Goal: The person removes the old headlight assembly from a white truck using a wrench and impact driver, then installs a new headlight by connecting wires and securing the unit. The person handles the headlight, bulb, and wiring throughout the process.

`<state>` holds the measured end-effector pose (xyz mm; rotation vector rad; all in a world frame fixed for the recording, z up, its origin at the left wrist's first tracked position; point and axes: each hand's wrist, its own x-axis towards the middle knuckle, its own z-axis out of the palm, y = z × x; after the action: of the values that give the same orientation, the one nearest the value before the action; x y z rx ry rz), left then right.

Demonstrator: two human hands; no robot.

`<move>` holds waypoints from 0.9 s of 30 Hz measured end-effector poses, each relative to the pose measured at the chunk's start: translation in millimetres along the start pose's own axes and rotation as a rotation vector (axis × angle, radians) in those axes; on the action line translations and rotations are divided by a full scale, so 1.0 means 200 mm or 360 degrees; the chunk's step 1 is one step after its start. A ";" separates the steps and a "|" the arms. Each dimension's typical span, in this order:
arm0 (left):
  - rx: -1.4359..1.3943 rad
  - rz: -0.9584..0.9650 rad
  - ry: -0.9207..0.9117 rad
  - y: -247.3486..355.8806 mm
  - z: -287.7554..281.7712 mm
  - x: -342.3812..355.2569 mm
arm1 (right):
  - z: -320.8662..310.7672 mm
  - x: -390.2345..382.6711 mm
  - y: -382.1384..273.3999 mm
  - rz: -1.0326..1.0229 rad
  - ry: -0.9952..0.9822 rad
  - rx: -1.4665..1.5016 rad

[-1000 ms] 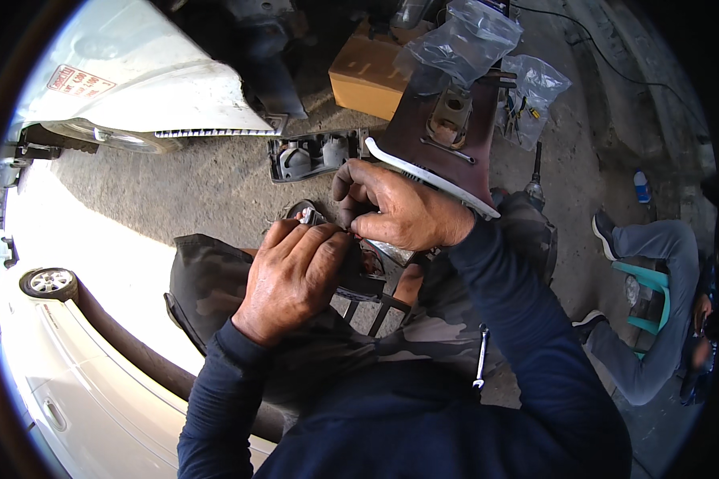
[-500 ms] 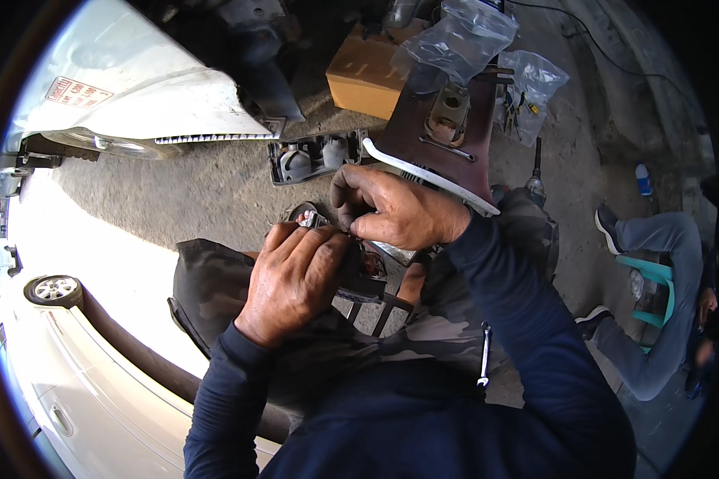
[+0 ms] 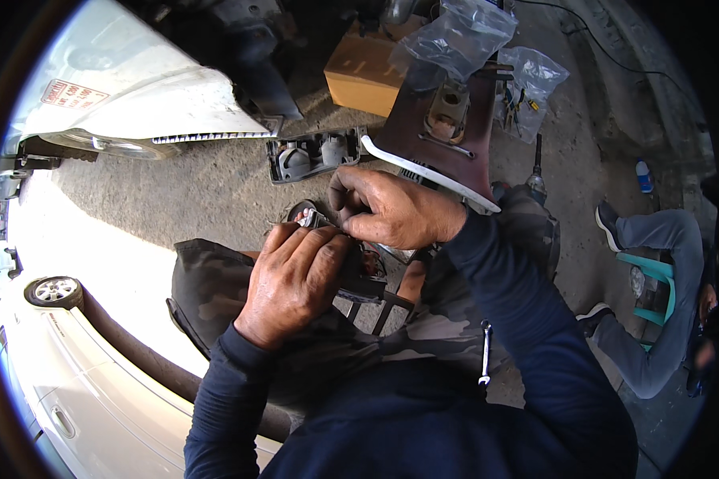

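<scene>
My left hand (image 3: 291,283) is closed over a small part with a silvery metal end (image 3: 315,219), held above my lap. Its fingers hide most of that part. My right hand (image 3: 399,209) meets it from the right with thumb and forefinger pinched together at the left fingertips; whatever sits in the pinch is too small to make out. Below the hands, between my knees, a dark object (image 3: 365,286) shows only in part. A combination wrench (image 3: 485,354) lies along my right thigh.
Ahead stands a dark red surface (image 3: 475,136) with a white curved edge, bearing a metal part (image 3: 447,112) and another wrench (image 3: 449,147). Nearby are a headlamp unit (image 3: 315,156), cardboard box (image 3: 363,72), plastic bags (image 3: 467,36) and drill (image 3: 535,188). A person (image 3: 663,239) sits at right on a green stool (image 3: 653,270).
Both hands keep nearly the same place and grip. The right hand shifts very slightly left; the view tilts a little.
</scene>
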<state>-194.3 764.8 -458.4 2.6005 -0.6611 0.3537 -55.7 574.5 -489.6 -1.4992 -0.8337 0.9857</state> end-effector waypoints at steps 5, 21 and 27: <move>-0.0014 0.0020 0.0064 0.00 0.01 0.00 | -0.01 0.00 -0.01 -0.0107 0.0011 -0.0058; -0.0018 0.0009 0.0075 0.00 0.00 0.01 | 0.00 0.00 -0.02 -0.0104 -0.0013 -0.0073; -0.0022 -0.0008 0.0087 0.00 0.00 0.01 | 0.00 0.00 -0.01 -0.0117 0.0004 -0.0062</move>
<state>-191.8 763.6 -457.9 2.5695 -0.6361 0.4157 -55.4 574.5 -487.3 -1.4922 -0.9042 0.9178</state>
